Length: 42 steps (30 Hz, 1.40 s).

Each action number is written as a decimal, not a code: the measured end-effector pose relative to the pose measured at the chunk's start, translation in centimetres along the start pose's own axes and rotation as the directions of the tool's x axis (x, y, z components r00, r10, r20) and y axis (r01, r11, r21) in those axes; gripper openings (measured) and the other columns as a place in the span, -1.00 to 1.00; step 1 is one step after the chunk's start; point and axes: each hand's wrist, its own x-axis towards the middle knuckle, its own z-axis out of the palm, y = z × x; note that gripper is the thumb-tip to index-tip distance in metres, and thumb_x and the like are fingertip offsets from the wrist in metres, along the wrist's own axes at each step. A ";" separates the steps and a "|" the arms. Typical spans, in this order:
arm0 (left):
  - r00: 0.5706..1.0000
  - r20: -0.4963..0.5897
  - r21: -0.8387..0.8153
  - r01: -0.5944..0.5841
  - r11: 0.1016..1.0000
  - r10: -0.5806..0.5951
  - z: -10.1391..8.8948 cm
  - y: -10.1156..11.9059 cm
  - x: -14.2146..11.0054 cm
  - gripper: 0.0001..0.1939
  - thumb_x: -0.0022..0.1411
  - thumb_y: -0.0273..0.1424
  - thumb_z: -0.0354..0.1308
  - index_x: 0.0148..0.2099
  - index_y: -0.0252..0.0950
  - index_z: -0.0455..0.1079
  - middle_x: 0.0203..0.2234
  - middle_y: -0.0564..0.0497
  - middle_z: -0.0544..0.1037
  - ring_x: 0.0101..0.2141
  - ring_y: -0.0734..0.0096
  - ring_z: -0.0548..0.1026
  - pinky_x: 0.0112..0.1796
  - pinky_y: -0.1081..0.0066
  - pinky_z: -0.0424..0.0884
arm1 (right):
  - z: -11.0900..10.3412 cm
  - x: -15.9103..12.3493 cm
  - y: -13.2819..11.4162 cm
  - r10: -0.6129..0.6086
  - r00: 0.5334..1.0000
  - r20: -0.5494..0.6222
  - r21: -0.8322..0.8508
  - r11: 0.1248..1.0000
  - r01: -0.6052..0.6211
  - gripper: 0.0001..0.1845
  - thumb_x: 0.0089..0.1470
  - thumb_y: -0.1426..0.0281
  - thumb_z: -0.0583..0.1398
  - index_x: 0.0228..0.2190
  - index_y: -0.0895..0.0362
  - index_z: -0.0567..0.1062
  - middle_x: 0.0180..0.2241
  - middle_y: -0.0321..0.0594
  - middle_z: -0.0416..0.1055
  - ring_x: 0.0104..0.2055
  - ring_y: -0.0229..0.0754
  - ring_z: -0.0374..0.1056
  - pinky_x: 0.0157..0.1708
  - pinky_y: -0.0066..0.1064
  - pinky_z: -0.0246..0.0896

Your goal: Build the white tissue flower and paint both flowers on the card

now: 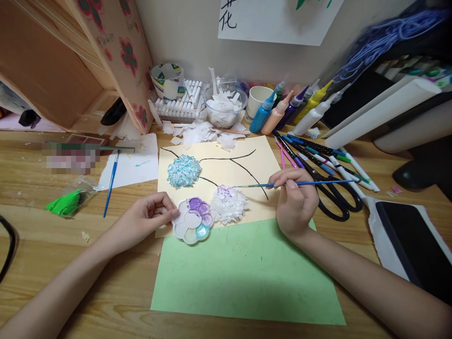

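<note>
Between the thumb and fingers of my left hand [155, 212] is the rim of a white flower-shaped paint palette [192, 220], with purple and blue paint in some wells. My right hand [294, 202] grips a thin blue paintbrush [303, 183], its tip at the upper edge of a white paper-scrap flower [231, 207]. Purple colour shows on that edge; the rest of the flower is white. A blue-tipped paper flower [184, 171] lies to the upper left. Both flowers are on cream paper [219, 174] with drawn black branch lines.
Green paper [243, 278] lies in front. Black scissors [335, 197] and several pens are at the right, near a phone [416, 245]. Behind stand paint bottles [271, 113], a paper cup [259, 101] and a bowl of paper scraps [226, 106]. Another brush [111, 183] lies left.
</note>
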 end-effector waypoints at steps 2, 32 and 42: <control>1.000 0.000 0.004 0.001 1.000 -0.001 0.0 0.0 0.0 -0.76 0.15 -0.24 0.18 -0.42 -0.31 0.32 -0.55 0.10 0.42 -0.49 0.54 0.36 -0.46 0.54 0.24 | 0.0 0.0 0.0 0.016 1.000 0.009 0.024 1.000 -0.017 -0.80 0.13 0.39 0.02 -0.51 0.06 0.33 -0.55 -0.26 0.26 -0.49 -0.17 0.24 -0.49 -0.30 0.14; 1.000 0.003 -0.013 0.005 1.000 -0.005 0.0 -0.1 0.0 -0.76 0.12 -0.24 0.22 -0.43 -0.29 0.30 -0.54 0.11 0.44 -0.49 0.54 0.35 -0.45 0.55 0.23 | 0.0 0.2 0.2 0.127 0.992 0.011 0.108 0.986 -0.127 -0.83 0.11 0.42 0.04 -0.50 0.09 0.35 -0.52 -0.29 0.26 -0.49 -0.23 0.22 -0.47 -0.34 0.09; 1.000 -0.007 0.005 0.006 1.000 -0.006 0.0 0.0 0.1 -0.74 0.13 -0.22 0.20 -0.43 -0.29 0.30 -0.54 0.09 0.44 -0.49 0.53 0.36 -0.46 0.54 0.25 | 0.0 0.2 0.1 0.105 0.994 -0.001 0.064 0.992 -0.105 -0.80 0.14 0.39 0.02 -0.50 0.07 0.34 -0.54 -0.28 0.24 -0.50 -0.20 0.22 -0.49 -0.33 0.11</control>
